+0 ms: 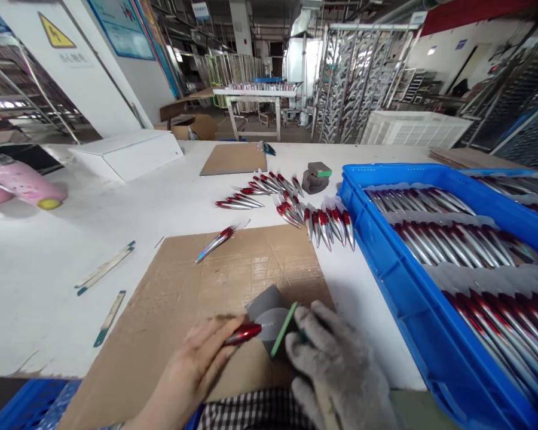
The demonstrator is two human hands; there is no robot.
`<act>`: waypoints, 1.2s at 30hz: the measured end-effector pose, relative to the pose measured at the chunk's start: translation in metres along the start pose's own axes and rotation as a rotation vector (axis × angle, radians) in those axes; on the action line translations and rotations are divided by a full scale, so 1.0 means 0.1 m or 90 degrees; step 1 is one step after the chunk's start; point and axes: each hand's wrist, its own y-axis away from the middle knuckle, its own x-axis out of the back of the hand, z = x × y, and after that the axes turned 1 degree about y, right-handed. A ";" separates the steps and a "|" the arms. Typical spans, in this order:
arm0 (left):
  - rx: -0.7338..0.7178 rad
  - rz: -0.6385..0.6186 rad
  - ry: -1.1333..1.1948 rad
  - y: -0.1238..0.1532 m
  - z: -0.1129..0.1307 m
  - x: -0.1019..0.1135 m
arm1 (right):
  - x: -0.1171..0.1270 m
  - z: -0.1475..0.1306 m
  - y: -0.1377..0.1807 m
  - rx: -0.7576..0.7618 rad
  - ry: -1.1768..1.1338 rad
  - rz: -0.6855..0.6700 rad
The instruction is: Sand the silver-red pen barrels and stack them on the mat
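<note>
My bare left hand [206, 352] pinches a fishing lure [245, 333] with a glossy red head; the rest of the lure is hidden in my fingers. Its tip points right, over a grey sheet [269, 297] with a rounded lighter patch. In a grey work glove, my right hand [336, 358] closes round a dark block with a green edge [284, 330], close to the lure's tip. Both hands are above a brown cardboard sheet [174, 292]. Another red and silver lure [215, 243] lies by itself on the cardboard's far part.
Several lures [325, 224] lie grouped beyond the cardboard, near a green-edged grey block [318, 170]. At right stands a blue crate [372, 269] with rows of lures. Thin green-tipped strips [110, 316], a white box [130, 156] and a pink bottle [24, 182] are at left.
</note>
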 end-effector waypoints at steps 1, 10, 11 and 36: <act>-0.035 -0.001 -0.006 -0.10 -0.04 0.06 | 0.07 0.11 0.00 -0.009 0.014 0.026; -0.160 -0.075 0.009 -0.50 -0.38 0.09 | -0.36 0.32 -0.42 -0.027 -0.001 -0.127; -0.154 -0.081 0.009 -0.47 -0.40 0.08 | -0.39 0.28 -0.50 -0.024 0.001 -0.112; -0.169 -0.003 -0.048 -0.22 -0.64 -0.20 | -0.11 0.21 -0.82 -0.001 0.003 -0.198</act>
